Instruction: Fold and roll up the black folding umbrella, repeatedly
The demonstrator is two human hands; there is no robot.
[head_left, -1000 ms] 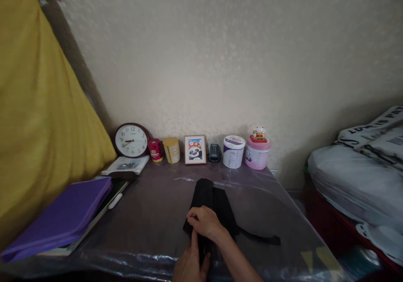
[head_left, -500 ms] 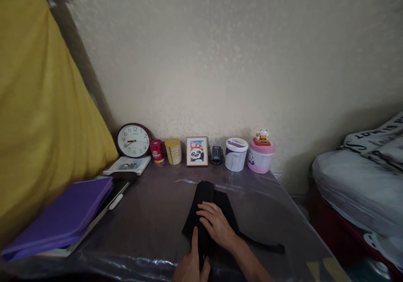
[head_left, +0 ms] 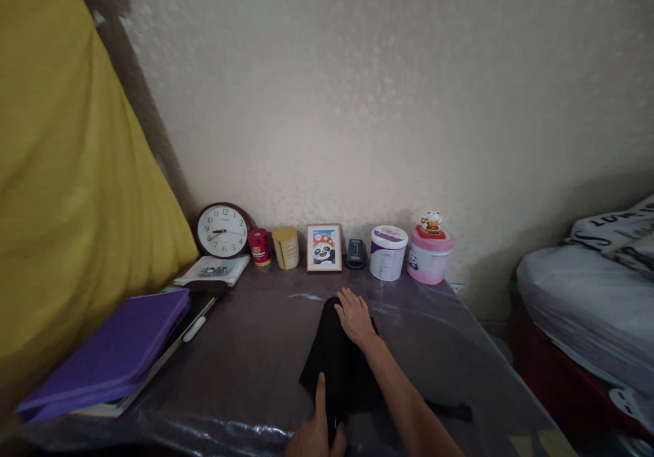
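Observation:
A black folded fabric piece [head_left: 334, 361] lies lengthwise on the table, narrow at its far end and wider towards me. A thin black strap [head_left: 452, 411] trails from it to the right, partly behind my right forearm. My left hand [head_left: 317, 433] holds its near end, index finger stretched along the fabric and thumb on the other side; the remaining fingers are out of sight. A small glint shows between that thumb and finger. My right hand [head_left: 353, 315] rests flat on the far end, fingers extended and pointing away from me.
Along the wall stand a clock [head_left: 223, 231], a red can [head_left: 260, 247], a yellow container [head_left: 285, 248], a framed panda picture [head_left: 324, 247], a small dark device [head_left: 355, 254], a white tub [head_left: 388, 254] and a pink tub [head_left: 430, 258] bearing a cat figurine [head_left: 432, 223]. Purple folders [head_left: 110, 348] lie left.
My right hand has slid away from me, from the middle of the black fabric to its far end. My left hand stays at the near end. The view has shifted slightly.

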